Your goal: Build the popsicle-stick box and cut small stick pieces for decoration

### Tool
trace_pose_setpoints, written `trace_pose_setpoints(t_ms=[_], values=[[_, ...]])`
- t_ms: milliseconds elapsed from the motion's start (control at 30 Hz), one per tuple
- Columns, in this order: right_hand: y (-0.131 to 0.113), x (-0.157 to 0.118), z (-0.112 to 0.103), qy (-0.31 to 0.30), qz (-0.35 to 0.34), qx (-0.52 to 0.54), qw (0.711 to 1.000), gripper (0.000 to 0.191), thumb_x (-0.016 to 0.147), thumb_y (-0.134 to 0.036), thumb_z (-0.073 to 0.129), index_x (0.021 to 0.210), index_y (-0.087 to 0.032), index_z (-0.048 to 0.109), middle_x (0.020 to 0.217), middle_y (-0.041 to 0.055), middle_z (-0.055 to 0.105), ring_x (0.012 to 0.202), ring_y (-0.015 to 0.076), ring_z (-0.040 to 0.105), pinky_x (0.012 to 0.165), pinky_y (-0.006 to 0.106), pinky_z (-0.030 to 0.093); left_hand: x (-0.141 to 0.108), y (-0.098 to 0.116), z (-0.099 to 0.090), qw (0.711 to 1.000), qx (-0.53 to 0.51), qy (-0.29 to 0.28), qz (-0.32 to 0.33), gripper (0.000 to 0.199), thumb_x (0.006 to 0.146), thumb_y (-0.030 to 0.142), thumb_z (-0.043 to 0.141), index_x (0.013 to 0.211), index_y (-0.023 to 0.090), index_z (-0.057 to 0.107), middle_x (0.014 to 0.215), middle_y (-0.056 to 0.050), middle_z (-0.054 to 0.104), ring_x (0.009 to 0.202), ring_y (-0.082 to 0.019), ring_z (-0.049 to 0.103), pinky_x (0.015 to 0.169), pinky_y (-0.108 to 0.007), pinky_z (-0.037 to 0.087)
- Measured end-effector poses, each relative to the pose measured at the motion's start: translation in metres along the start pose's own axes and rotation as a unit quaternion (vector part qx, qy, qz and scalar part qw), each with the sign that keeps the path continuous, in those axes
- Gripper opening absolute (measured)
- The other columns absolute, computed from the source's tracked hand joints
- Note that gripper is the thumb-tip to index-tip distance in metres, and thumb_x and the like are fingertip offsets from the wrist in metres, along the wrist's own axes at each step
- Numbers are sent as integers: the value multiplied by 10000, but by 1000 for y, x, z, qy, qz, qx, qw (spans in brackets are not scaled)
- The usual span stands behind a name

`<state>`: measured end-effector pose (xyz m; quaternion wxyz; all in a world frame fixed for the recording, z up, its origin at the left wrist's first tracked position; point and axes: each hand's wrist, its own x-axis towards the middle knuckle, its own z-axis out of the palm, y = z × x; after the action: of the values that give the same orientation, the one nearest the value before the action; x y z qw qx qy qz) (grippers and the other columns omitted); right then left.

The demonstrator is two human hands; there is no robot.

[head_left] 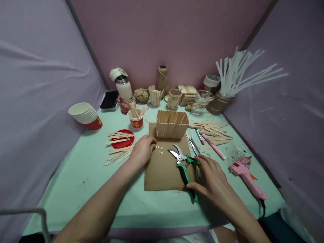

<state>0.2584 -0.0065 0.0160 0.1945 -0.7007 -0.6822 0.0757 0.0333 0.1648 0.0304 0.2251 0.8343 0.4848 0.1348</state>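
Observation:
My right hand (211,173) is around the green and black handles of a pair of pruning shears (180,158), thumb on one handle and fingers on the other. The blades are spread and point away over a brown cardboard sheet (162,175). Curled at the cardboard's left edge is my left hand (143,148); its fingertips hide whatever may be between them. Small wooden scraps (161,153) lie just beside those fingers. A box made of craft sticks (172,125) stands at the far end of the cardboard. Scissors (194,146) lie near my right fingers.
Loose craft sticks lie on a red lid (123,139) at left and in a pile (211,130) at right. A pink glue gun (249,180) and a pink pen (214,147) lie on the right. Stacked paper cups (86,116) tilt at left; twine, jars and white glue sticks (236,74) line the back.

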Motion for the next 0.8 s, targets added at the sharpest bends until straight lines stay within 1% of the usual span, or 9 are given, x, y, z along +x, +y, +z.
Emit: trace_pose_setpoints(t_ms=[100, 167, 267, 333, 400, 500, 567, 633, 800], values=[[-4, 1, 0, 20, 8, 13, 1000, 689, 783, -546, 636, 1337, -202, 411, 1335, 165, 483, 1260, 354, 436, 1000, 538, 405, -2, -1, 4, 1000, -14, 22, -2, 207, 861, 188, 480, 912, 171, 680, 938, -84, 645, 895, -224, 598, 807, -337, 460], [-13, 2, -2, 53, 1, 27, 998, 608, 835, -517, 589, 1327, -210, 406, 1331, 154, 478, 1252, 331, 440, 1009, 523, 396, -5, -5, -1, 999, -18, 42, 9, 197, 868, 206, 485, 903, 171, 677, 921, -79, 651, 892, -219, 597, 804, -331, 458], [-30, 5, -6, 74, -35, 55, 995, 455, 900, -456, 522, 1286, -230, 438, 1313, 124, 493, 1228, 287, 460, 998, 472, 410, -12, -21, -21, 995, -18, 99, 10, 158, 848, 222, 526, 861, 182, 678, 890, -61, 671, 872, -207, 601, 794, -318, 452], [-33, 7, -7, 72, -56, 52, 995, 400, 912, -445, 504, 1250, -232, 471, 1298, 114, 506, 1205, 280, 476, 980, 461, 420, -18, -34, -38, 986, -27, 161, -26, 140, 830, 223, 546, 823, 193, 683, 870, -43, 684, 830, -190, 604, 767, -297, 451], [-28, 8, -5, 77, -64, 24, 995, 411, 907, -478, 491, 1223, -214, 498, 1264, 125, 526, 1166, 297, 500, 953, 480, 428, -25, -45, -52, 976, -43, 205, -62, 148, 823, 229, 550, 812, 206, 696, 869, -30, 696, 813, -177, 609, 751, -278, 451], [-11, 7, 0, 66, -67, -22, 995, 471, 896, -535, 464, 1216, -193, 518, 1221, 139, 554, 1117, 319, 530, 906, 500, 446, -32, -54, -63, 977, -55, 191, -81, 190, 833, 227, 526, 844, 227, 716, 924, -18, 716, 870, -179, 621, 796, -279, 448], [-1, 3, 3, 55, -62, -39, 996, 480, 897, -547, 449, 1213, -194, 525, 1214, 138, 561, 1100, 317, 544, 890, 496, 458, -34, -55, -65, 982, -52, 163, -76, 226, 846, 211, 499, 875, 239, 721, 980, -8, 722, 923, -178, 621, 842, -285, 438], [6, -1, 5, 50, -61, -54, 995, 480, 898, -549, 442, 1208, -192, 527, 1205, 137, 570, 1083, 312, 558, 876, 489, 470, -35, -55, -65, 984, -46, 154, -79, 243, 856, 211, 488, 890, 251, 726, 991, 1, 724, 936, -174, 620, 853, -286, 432], [8, -6, 6, 47, -93, -88, 991, 492, 886, -551, 459, 1221, -193, 507, 1187, 143, 593, 1073, 318, 579, 836, 472, 504, -34, -54, -69, 972, -49, 200, -113, 169, 818, 260, 564, 810, 234, 732, 876, -11, 715, 827, -170, 624, 763, -278, 447]])
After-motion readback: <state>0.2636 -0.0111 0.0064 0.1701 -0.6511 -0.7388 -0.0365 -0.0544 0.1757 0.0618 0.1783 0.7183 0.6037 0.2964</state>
